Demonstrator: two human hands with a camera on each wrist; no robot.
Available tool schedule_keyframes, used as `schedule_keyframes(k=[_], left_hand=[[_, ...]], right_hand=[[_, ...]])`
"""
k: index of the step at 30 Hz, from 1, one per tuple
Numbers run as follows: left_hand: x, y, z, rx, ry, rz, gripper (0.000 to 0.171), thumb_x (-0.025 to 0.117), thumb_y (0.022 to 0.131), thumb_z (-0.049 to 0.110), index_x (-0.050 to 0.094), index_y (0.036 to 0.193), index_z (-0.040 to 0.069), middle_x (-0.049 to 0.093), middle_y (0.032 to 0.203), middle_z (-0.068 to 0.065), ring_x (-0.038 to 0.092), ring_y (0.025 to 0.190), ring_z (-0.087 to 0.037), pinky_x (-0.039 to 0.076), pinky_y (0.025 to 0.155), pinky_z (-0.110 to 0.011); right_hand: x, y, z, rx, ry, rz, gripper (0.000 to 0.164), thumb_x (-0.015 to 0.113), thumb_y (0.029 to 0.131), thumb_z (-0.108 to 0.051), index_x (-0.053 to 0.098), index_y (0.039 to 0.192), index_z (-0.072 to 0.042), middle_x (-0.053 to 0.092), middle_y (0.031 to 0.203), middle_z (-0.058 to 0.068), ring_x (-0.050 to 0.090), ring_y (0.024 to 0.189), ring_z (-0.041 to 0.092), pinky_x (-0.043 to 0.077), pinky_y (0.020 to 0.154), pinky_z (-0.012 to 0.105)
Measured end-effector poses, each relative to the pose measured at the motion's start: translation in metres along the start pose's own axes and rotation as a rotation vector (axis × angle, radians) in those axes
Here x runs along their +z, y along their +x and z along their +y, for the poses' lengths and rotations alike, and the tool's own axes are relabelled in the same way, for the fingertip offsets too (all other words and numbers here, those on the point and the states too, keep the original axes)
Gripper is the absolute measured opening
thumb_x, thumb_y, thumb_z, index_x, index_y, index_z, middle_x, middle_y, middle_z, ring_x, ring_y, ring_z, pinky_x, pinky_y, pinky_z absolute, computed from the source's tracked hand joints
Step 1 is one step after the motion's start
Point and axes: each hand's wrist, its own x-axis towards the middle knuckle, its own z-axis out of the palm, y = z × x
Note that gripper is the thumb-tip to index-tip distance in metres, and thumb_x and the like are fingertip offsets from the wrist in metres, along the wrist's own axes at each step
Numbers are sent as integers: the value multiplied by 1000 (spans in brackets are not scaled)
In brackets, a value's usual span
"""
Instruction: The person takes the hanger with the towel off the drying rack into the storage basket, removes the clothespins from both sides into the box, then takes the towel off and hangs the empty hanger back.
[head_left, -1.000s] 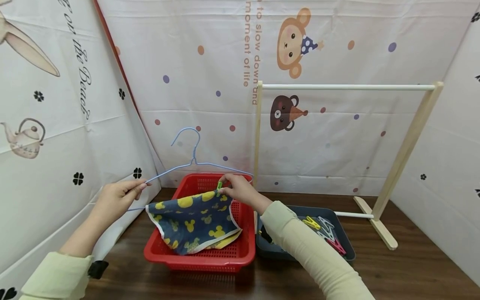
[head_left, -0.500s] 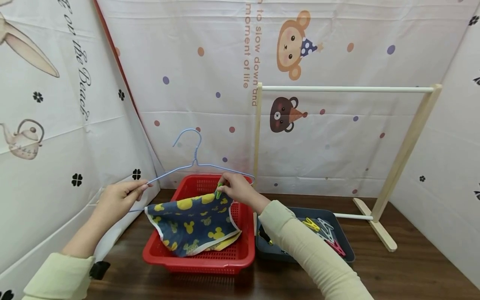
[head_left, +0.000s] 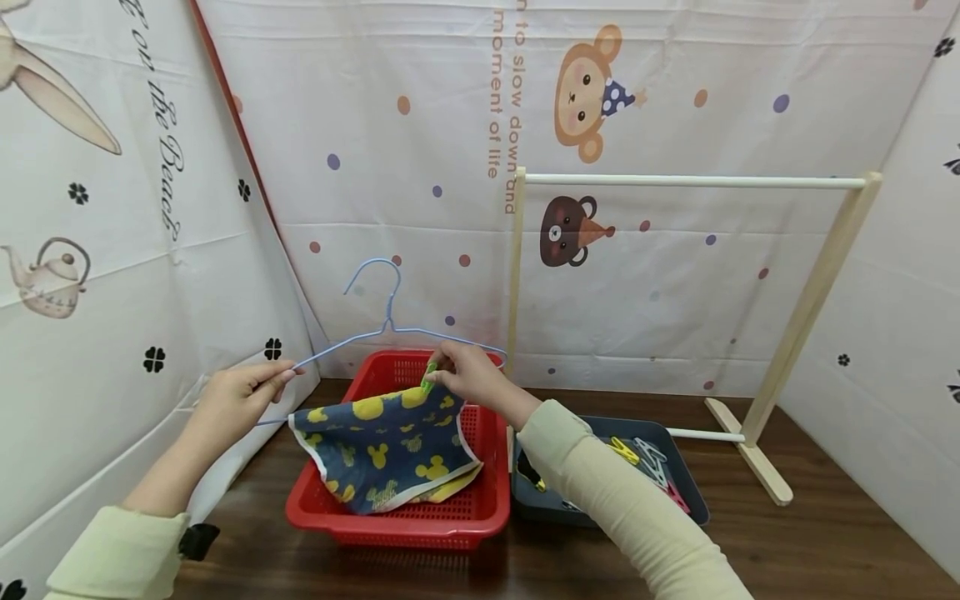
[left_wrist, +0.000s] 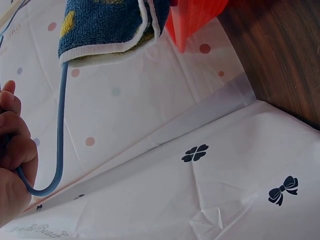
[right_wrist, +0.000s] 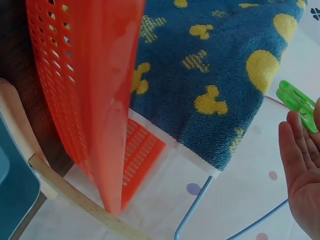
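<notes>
My left hand (head_left: 238,407) grips the left end of a light-blue wire hanger (head_left: 390,315), whose hook points up. A navy towel (head_left: 397,458) with yellow mouse-head shapes and white edging is folded over the hanger's lower bar, draping above a red basket (head_left: 405,528). Between thumb and fingers, my right hand (head_left: 474,375) pinches a green clothespin (head_left: 428,378) at the towel's top edge. In the right wrist view a small gap shows between the clothespin (right_wrist: 298,104) and the towel (right_wrist: 210,65). The left wrist view shows the hanger's bent end (left_wrist: 61,125) beside my fingers.
Right of the basket, a dark tray (head_left: 693,492) holds several clothespins (head_left: 651,458), partly behind my right sleeve. A wooden rack with a white top rod (head_left: 697,181) stands behind it on the brown table (head_left: 817,533). Printed cloth hangs around the back and sides.
My right hand has shifted slightly left along the towel's top edge with the green clothespin, which now tilts more. The left hand, hanger and towel stay almost where they were.
</notes>
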Motion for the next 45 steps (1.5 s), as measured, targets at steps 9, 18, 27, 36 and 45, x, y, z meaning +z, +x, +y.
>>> schedule_keyframes(k=[9,18,27,36,45], left_hand=[[0,0,1,-10,-7,-8,19,74,84,-9,78,101,-4,63,65,-3,34,57,6,28,46,-21],[-1,-1,0,-17,-7,-14,17,73,86,-7,78,103,-4,63,65,-2,36,58,7,29,47,-20],[-1,-1,2,-2,4,-6,17,74,84,-8,78,99,-2,64,65,-2,35,57,6,29,47,-21],[-1,0,2,-10,-3,-28,16,74,85,-6,78,101,-3,65,67,-3,38,61,6,33,49,-22],[-3,-2,2,-13,-10,-31,15,73,86,-7,78,100,-3,64,66,-3,38,61,5,32,50,-22]], right_hand=[[-7,-9,-7,12,22,-51,30,76,93,-19,67,118,-6,72,105,11,65,93,17,58,86,29],[-26,-27,0,45,38,-60,36,77,92,-21,68,124,-6,70,105,9,63,94,16,59,88,29],[-47,-65,33,65,36,-73,34,76,93,-21,68,122,-4,69,98,9,59,85,12,54,75,24],[-57,-102,69,103,-9,-88,34,76,93,-21,67,119,-2,71,100,9,61,86,12,53,75,21],[-67,-128,99,169,-99,-200,30,78,91,-24,70,113,-4,67,90,1,54,78,6,49,70,22]])
